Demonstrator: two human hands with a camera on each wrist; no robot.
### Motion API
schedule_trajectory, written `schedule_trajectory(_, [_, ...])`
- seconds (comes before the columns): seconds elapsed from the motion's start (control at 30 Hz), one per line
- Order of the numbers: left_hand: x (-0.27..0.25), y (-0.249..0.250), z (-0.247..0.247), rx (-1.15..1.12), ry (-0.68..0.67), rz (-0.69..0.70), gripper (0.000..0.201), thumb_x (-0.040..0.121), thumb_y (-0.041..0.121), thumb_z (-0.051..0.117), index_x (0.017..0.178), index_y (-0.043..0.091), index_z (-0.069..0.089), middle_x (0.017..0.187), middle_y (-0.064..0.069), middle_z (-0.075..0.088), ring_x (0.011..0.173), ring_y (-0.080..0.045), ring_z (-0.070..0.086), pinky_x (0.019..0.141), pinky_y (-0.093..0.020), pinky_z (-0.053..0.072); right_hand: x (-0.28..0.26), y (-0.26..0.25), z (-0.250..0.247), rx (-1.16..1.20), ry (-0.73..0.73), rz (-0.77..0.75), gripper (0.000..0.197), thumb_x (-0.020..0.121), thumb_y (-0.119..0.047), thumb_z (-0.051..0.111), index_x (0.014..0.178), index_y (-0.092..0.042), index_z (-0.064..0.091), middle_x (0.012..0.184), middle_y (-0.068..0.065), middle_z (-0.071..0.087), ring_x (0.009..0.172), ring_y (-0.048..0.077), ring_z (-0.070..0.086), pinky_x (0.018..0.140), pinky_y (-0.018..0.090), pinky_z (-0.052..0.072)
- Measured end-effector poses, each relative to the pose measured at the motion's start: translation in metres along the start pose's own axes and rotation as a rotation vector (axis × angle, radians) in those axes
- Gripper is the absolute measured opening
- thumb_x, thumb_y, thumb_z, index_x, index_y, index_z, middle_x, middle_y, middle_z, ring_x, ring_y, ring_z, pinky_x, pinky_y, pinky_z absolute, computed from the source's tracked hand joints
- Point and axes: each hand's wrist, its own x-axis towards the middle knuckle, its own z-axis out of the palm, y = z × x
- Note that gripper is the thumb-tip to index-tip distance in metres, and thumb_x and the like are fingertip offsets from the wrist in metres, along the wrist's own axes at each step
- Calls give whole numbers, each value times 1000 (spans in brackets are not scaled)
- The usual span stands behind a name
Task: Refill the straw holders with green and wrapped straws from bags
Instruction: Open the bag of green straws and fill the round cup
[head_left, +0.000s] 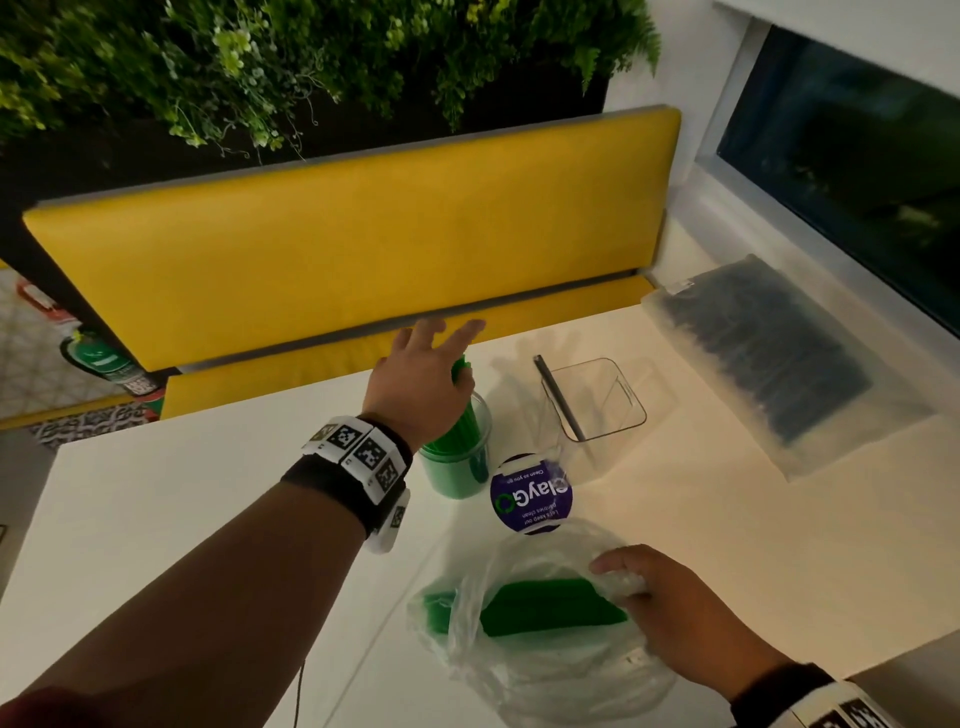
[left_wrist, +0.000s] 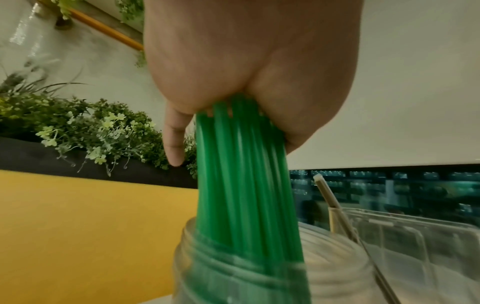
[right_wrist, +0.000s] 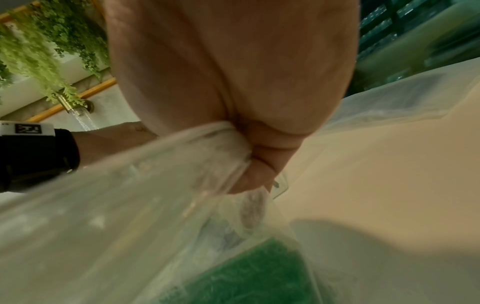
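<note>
My left hand (head_left: 428, 366) grips the top of a bundle of green straws (left_wrist: 244, 174) whose lower ends stand inside a round clear jar (head_left: 485, 423), (left_wrist: 337, 273). Two of its fingers stick out past the bundle. Nearer me, my right hand (head_left: 641, 590), (right_wrist: 246, 102) pinches the bunched edge of a clear plastic bag (head_left: 545, 670), (right_wrist: 103, 226) that lies on the table with more green straws (head_left: 550, 608), (right_wrist: 259, 277) inside. A square clear holder (head_left: 623, 415), (left_wrist: 415, 246) to the right of the jar holds one wrapped straw (head_left: 558, 397), (left_wrist: 327, 195).
A large clear bag of dark wrapped straws (head_left: 769, 358) lies at the table's far right by the window. A round purple label (head_left: 530, 501) sits between the jar and the bag. A yellow bench (head_left: 363, 234) runs behind the white table (head_left: 208, 519).
</note>
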Motion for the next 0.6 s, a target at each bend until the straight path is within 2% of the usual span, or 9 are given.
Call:
schedule_trajectory(0.1, [6,-2,-1,-13,-73,12,29,97,37,49,122,33,62,126,-2,59,114,-31,57,74,-39,54,-1,-2,-1,-4,-11,4,43,91,-1,53,94,-41,69,111,-19,58,76,18,66,44,20,45])
schedule_trajectory(0.17, [8,-4,-4,-52,-106,-33,23,96,40,53,111,26,63,112,-3,62,101,-30,62,68,-34,49,-2,-5,-3,-12,-2,3,43,91,-1,52,95,-40,69,110,-19,59,69,10,64,44,15,42])
schedule_trajectory(0.23, [9,-5,-12,-57,-131,-95,38,90,53,58,118,28,59,126,-4,56,114,-31,57,81,-42,53,-3,-7,-3,-29,-6,-11,41,92,-1,52,97,-38,69,108,-17,61,59,0,59,45,10,38])
schedule_trajectory(0.3, [-1,3,-28,-16,23,-82,56,85,61,60,130,27,54,140,-8,47,126,-33,47,97,-50,48,-3,-7,-4,-36,-2,-9,39,93,-3,51,99,-37,68,108,-16,62,54,-3,56,47,9,38])
schedule_trajectory(0.37, [-29,31,-42,-176,315,167,46,87,48,63,119,15,62,125,-12,57,113,-30,54,91,-43,48,-3,-5,-5,-55,2,-5,42,93,-2,48,100,-40,66,111,-17,60,59,0,55,49,10,40])
schedule_trajectory(0.4, [-50,52,-43,-305,356,331,32,88,37,63,107,12,66,111,-9,62,101,-26,58,84,-37,49,-3,-6,-5,-53,-4,-13,47,91,0,46,99,-43,63,113,-17,59,62,0,54,52,10,40])
schedule_trajectory(0.47, [-104,92,-19,-454,96,550,14,91,26,58,93,16,67,92,-3,66,82,-20,60,72,-33,50,-5,-8,-4,-55,4,-78,51,92,2,48,97,-48,55,116,-19,56,79,-2,55,69,9,42])
schedule_trajectory(0.5, [-129,108,1,-451,-116,547,15,94,25,53,93,17,66,91,-4,67,80,-21,60,72,-35,51,-6,-10,-5,-56,12,-131,49,92,2,54,99,-47,53,116,-19,55,92,0,57,82,10,42])
schedule_trajectory(0.6, [-160,125,72,-328,-579,244,26,100,22,43,116,13,62,117,-11,65,102,-30,60,93,-46,50,-6,-3,-3,-88,8,-259,59,81,5,69,115,-42,58,124,-14,61,116,2,56,107,26,41])
